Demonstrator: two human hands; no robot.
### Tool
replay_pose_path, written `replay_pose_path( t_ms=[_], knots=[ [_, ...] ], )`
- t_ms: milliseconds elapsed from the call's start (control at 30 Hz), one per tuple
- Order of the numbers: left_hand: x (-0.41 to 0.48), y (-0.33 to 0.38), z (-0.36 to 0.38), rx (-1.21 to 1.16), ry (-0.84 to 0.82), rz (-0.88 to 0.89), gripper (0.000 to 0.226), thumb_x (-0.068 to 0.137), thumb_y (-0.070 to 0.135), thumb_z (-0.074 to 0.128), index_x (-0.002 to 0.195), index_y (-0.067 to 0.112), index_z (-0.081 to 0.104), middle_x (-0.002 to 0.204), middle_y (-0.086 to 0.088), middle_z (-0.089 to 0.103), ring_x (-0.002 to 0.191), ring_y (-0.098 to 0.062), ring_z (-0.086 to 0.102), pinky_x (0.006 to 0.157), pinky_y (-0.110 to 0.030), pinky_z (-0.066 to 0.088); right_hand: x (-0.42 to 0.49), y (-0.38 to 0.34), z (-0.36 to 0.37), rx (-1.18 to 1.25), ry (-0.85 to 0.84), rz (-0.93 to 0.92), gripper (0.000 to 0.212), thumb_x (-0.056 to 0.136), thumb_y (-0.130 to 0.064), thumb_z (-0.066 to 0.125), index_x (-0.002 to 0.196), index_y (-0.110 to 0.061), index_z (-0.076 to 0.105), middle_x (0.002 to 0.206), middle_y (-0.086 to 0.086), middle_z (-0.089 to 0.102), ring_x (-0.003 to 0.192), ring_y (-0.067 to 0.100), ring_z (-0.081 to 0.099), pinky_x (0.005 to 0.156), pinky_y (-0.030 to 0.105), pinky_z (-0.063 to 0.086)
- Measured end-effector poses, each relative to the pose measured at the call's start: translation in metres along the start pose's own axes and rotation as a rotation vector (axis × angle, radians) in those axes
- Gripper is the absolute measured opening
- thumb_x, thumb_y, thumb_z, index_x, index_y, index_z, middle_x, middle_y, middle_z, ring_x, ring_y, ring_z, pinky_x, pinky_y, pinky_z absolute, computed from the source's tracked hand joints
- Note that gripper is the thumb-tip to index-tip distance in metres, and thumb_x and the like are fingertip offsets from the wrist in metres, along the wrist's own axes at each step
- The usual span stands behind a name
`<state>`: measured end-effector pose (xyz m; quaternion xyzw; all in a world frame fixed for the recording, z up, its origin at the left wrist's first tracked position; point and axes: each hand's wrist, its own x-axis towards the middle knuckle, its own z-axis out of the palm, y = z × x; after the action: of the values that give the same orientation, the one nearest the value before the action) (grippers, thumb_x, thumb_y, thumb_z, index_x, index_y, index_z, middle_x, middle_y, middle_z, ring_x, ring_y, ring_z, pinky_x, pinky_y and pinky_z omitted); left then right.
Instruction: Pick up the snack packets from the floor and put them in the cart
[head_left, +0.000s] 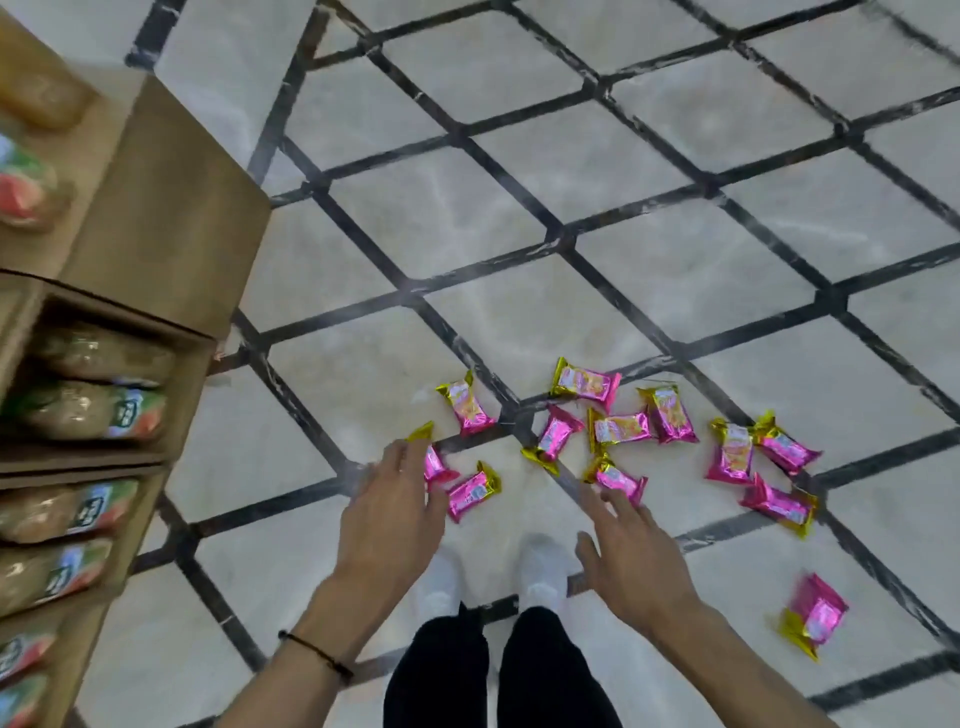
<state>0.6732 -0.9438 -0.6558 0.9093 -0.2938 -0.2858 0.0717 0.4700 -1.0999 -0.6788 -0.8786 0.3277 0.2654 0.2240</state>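
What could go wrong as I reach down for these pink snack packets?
The lone packet lies apart from the cluster and could be missed.
The white shoes stand close to the cluster; a step forward might crush packets.
The left hand and right hand are open; grabbing several glossy wrappers together may drop some.

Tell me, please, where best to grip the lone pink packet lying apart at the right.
Pinch the lone packet across its pink middle, from straight above with the right hand, which is nearer: it lies on the floor, clear of the other packets, its gold ends thin.
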Motion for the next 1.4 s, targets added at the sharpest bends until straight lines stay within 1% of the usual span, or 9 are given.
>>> replay_pose_path(
  t_ms=[100, 233, 367, 533, 633, 800, 1033, 1267, 1400],
  knots=[
    [0.052, -0.036, 0.080, -0.008, -0.014, -0.028, 0.054, 0.098, 0.029, 0.051, 0.149, 0.022, 0.036, 0.142, -0.002, 0.044, 0.118, -0.035, 0.056, 0.088, -0.045, 0.050, 0.065, 0.021, 0.064, 0.002, 0.045, -0.002, 0.057, 0.098, -0.032, 0.046, 0.151, -0.028, 0.027, 0.143, 0.000, 0.043, 0.117, 0.030, 0.053, 0.075, 0.040, 0.050],
    [0.114, -0.088, 0.192, 0.058, 0.002, -0.037, 0.053, 0.100, 0.033, 0.048, 0.149, 0.020, 0.033, 0.147, -0.006, 0.039, 0.110, -0.039, 0.060, 0.077, -0.044, 0.049, 0.155, 0.051, 0.159, -0.006, 0.128, -0.040, 0.058, 0.095, -0.030, 0.053, 0.149, -0.025, 0.033, 0.145, 0.006, 0.043, 0.107, 0.039, 0.059, 0.066, 0.043, 0.051],
    [0.167, -0.131, 0.281, 0.163, 0.034, -0.077, 0.058, 0.101, 0.045, 0.047, 0.151, 0.023, 0.027, 0.154, -0.010, 0.026, 0.102, -0.043, 0.062, 0.069, -0.038, 0.033, 0.238, 0.079, 0.232, 0.055, 0.231, 0.023, 0.064, 0.096, -0.028, 0.054, 0.153, -0.015, 0.027, 0.149, 0.020, 0.037, 0.103, 0.047, 0.059, 0.074, 0.047, 0.047],
    [0.215, -0.163, 0.345, 0.174, 0.072, -0.139, 0.071, 0.095, 0.054, 0.051, 0.149, 0.021, 0.019, 0.155, -0.016, 0.019, 0.094, -0.050, 0.062, 0.070, -0.040, 0.033, 0.305, 0.081, 0.282, 0.087, 0.355, 0.067, 0.065, 0.095, -0.035, 0.056, 0.151, -0.016, 0.028, 0.144, 0.018, 0.039, 0.119, 0.046, 0.050, 0.081, 0.052, 0.050],
    [0.230, -0.172, 0.365, 0.162, 0.094, -0.197, 0.073, 0.093, 0.056, 0.052, 0.148, 0.022, 0.018, 0.155, -0.014, 0.019, 0.093, -0.049, 0.061, 0.066, -0.041, 0.035, 0.329, 0.078, 0.295, 0.089, 0.389, 0.111, 0.064, 0.097, -0.041, 0.053, 0.149, -0.016, 0.027, 0.145, 0.018, 0.036, 0.120, 0.048, 0.047, 0.083, 0.054, 0.048],
    [0.238, -0.180, 0.386, 0.145, 0.139, -0.159, 0.065, 0.095, 0.048, 0.051, 0.146, 0.019, 0.025, 0.152, -0.009, 0.024, 0.092, -0.048, 0.062, 0.060, -0.041, 0.037, 0.351, 0.081, 0.308, 0.041, 0.391, 0.173, 0.066, 0.095, -0.042, 0.053, 0.148, -0.015, 0.026, 0.145, 0.021, 0.035, 0.120, 0.050, 0.047, 0.092, 0.059, 0.046],
    [0.241, -0.185, 0.395, 0.130, 0.186, -0.132, 0.055, 0.097, 0.032, 0.050, 0.144, 0.014, 0.028, 0.152, -0.012, 0.027, 0.095, -0.050, 0.060, 0.061, -0.042, 0.037, 0.352, 0.083, 0.312, 0.033, 0.407, 0.117, 0.065, 0.088, -0.025, 0.060, 0.145, -0.014, 0.032, 0.141, 0.023, 0.036, 0.120, 0.048, 0.044, 0.095, 0.059, 0.045],
    [0.229, -0.186, 0.378, 0.124, 0.185, -0.052, 0.057, 0.097, 0.028, 0.049, 0.147, 0.015, 0.025, 0.157, -0.008, 0.025, 0.098, -0.043, 0.060, 0.063, -0.044, 0.048, 0.330, 0.071, 0.298, 0.021, 0.385, 0.043, 0.068, 0.088, -0.020, 0.059, 0.149, -0.017, 0.030, 0.149, 0.017, 0.035, 0.123, 0.045, 0.039, 0.093, 0.055, 0.045],
    [0.210, -0.182, 0.344, 0.147, 0.174, -0.018, 0.053, 0.095, 0.028, 0.050, 0.142, 0.016, 0.030, 0.155, -0.007, 0.028, 0.089, -0.040, 0.059, 0.056, -0.038, 0.041, 0.308, 0.054, 0.280, 0.013, 0.373, 0.029, 0.067, 0.089, -0.023, 0.059, 0.149, -0.020, 0.030, 0.150, 0.016, 0.033, 0.115, 0.050, 0.048, 0.086, 0.055, 0.050]
  ],
)
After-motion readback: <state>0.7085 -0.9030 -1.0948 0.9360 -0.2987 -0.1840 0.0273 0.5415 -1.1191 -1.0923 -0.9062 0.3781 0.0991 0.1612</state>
